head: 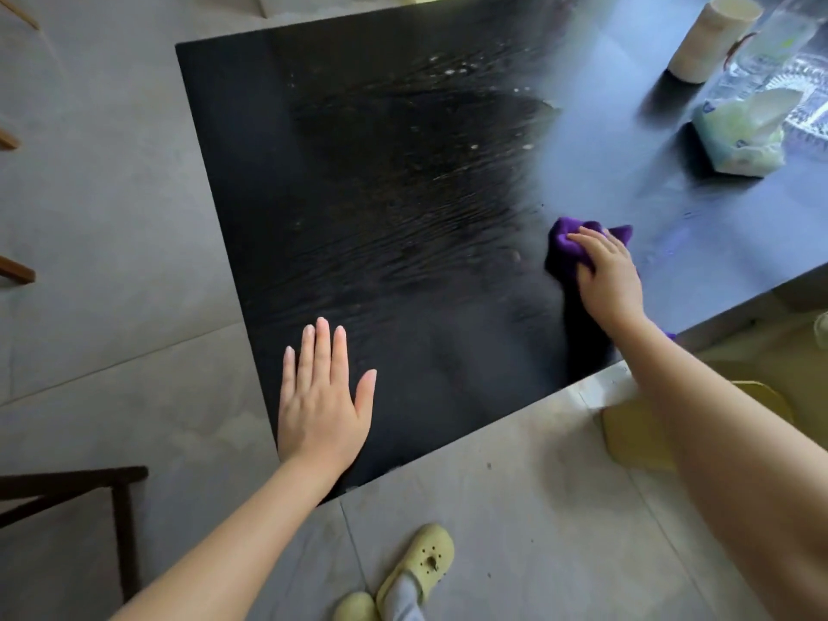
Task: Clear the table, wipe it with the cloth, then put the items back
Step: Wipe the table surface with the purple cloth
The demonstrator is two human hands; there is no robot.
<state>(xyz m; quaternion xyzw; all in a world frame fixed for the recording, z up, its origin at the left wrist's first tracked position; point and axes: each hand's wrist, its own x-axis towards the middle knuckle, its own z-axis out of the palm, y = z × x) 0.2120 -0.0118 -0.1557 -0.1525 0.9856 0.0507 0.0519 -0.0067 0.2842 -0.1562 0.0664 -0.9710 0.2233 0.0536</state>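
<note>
"Where's the cloth?"

"The purple cloth (565, 245) is wadded under the right hand (609, 280), on the table (269, 172) near the front edge, right of the middle. The fingers curl over it and pinch it up. A tail of it runs back beneath the forearm."

"And the other hand?"

"The left hand (320, 405) lies flat by the near left corner, fingers straight, holding nothing. Bracing, I'd say."

"Which way next?"

"Wet streaks lie to the cloth's left, between the two hands. The duller stretch runs off to its right, toward the cup (712, 38) and the tissue pack (743, 132) at the far right end. The right hand is nearer there, so I'd guess the sweep goes that way, and those things want lifting off first."
</note>
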